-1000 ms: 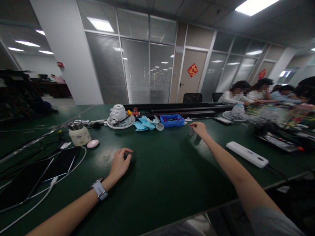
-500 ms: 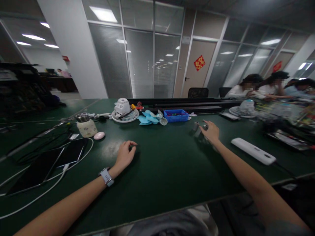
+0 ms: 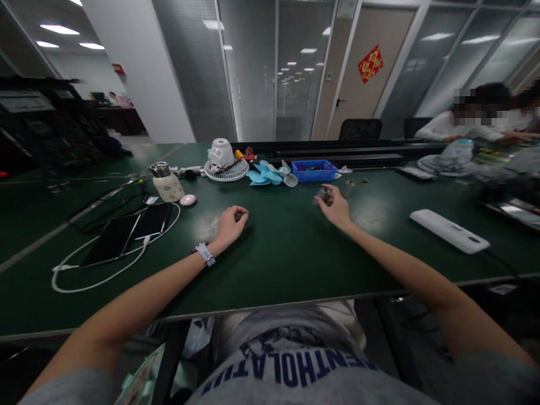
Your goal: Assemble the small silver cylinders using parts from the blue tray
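Observation:
My left hand (image 3: 230, 223) rests on the green table (image 3: 287, 253) with its fingers curled under; a small dark thing may lie under the fingertips, but I cannot make it out. A watch (image 3: 205, 253) is on that wrist. My right hand (image 3: 334, 207) lies farther right with its fingers closed on a small grey cylindrical part (image 3: 324, 194). Another small grey part (image 3: 348, 184) stands on the table just beyond it. A blue tray (image 3: 314, 170) and light blue fan blades (image 3: 270, 174) lie behind my hands.
A white fan housing (image 3: 223, 160), a jar (image 3: 167, 183) and a pink oval object (image 3: 188, 199) sit at the back left. Dark tablets (image 3: 126, 236) with a white cable lie left. A white power strip (image 3: 449, 230) lies right. Other people sit at the far right.
My right hand has drawn back toward me and closed on a small grey part. The view has tipped downward, showing my shirt. My left hand has stayed in place.

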A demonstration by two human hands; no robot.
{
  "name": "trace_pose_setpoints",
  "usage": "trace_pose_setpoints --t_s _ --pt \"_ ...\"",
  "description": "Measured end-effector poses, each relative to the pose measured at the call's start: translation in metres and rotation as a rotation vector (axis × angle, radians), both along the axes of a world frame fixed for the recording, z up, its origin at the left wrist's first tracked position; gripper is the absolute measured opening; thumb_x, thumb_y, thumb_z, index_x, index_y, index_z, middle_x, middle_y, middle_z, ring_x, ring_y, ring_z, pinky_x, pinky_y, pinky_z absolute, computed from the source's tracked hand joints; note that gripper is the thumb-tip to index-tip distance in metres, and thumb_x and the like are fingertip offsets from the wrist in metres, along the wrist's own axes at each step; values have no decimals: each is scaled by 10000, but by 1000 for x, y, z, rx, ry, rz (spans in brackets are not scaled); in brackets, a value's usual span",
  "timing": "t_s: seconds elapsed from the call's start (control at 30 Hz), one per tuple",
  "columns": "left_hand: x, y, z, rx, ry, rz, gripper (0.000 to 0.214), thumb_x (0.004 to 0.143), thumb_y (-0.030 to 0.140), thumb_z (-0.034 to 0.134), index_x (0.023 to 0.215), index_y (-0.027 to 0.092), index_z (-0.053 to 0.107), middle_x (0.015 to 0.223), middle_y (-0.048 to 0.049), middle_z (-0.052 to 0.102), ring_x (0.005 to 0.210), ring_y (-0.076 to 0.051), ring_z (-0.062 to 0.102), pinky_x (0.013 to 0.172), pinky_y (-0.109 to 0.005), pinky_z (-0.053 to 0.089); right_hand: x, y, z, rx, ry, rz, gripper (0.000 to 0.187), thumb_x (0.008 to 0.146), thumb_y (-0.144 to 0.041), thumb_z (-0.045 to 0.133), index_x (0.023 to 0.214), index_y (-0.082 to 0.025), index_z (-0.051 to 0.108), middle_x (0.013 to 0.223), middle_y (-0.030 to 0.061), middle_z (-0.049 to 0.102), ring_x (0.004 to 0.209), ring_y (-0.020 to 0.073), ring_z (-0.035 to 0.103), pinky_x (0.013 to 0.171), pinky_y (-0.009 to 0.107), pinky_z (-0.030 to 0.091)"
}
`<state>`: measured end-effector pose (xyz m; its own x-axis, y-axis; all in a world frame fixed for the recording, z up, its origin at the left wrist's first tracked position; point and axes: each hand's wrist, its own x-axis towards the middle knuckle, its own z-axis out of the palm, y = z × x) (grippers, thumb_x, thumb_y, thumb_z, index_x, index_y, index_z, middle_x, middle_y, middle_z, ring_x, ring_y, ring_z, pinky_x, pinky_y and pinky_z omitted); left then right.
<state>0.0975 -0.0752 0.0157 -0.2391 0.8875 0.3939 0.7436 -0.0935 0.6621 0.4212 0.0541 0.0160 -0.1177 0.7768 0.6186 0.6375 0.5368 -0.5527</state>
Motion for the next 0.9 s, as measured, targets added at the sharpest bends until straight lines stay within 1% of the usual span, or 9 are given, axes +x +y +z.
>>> trace_pose_setpoints --t_s 0.07,0.13,0.2,0.3,0.47,0.53,0.67,0.77,0.9 --pt "6 -3 3 34 -11 -5 264 860 385 511 946 179 651 1006 -83 673 925 -216 597 831 -347 466 -47 -27 3 -37 -22 283 520 843 -404 617 1307 -218 476 1070 77 672 878 208 664 814 351 520" --pt "14 -7 4 84 -50 -20 316 866 444 516 967 183 663 1007 -80 685 931 -217 603 817 -340 468 -88 -51 4 -65 -49 455 546 834 -373 641 1325 -232 449 1020 53 677 861 192 661 804 350 521" --pt "19 -11 3 114 -135 -66 349 855 481 539 1003 194 672 1009 -72 698 934 -216 614 801 -332 474 -119 -69 3 -91 -66 542 579 836 -327 642 1356 -238 403 975 35 680 833 182 660 788 346 520" --pt "22 -11 -1 80 -237 -161 377 839 495 564 1055 205 674 1049 -70 707 959 -216 626 802 -326 485 -144 -86 0 -93 -125 596 616 847 -282 625 1393 -229 347 1008 51 672 844 192 659 769 340 514" --pt "19 -5 -2 78 -235 -176 337 816 474 593 982 207 713 1084 -81 704 1024 -239 617 816 -345 490 -147 -97 -2 -22 -261 570 639 866 -294 613 1422 -221 306 1026 73 655 828 207 649 768 350 499" --pt "17 -4 0 82 -230 -174 310 806 461 608 962 219 725 1098 -75 701 1049 -244 607 835 -355 486 -145 -97 -1 -22 -266 568 662 875 -314 605 1440 -225 273 1054 83 649 828 212 650 761 354 499" --pt "15 -6 6 104 -177 -166 265 782 453 652 906 240 747 1085 -61 704 1086 -246 590 930 -388 453 -145 -96 -2 -17 -260 573 698 876 -317 603 1463 -261 228 1137 91 634 870 226 659 784 373 501" --pt "15 -8 9 126 -162 -149 265 768 468 668 877 240 752 1063 -63 702 1067 -244 601 925 -388 461 -146 -96 -4 -5 -260 571 711 875 -315 606 1468 -274 216 1144 86 636 882 226 665 811 380 499" --pt "12 -9 15 139 -168 -135 256 753 459 689 842 229 756 1031 -68 705 1057 -243 608 941 -387 459 -146 -96 -5 11 -273 550 740 875 -333 607 1479 -250 188 1133 97 641 878 239 667 795 386 504"
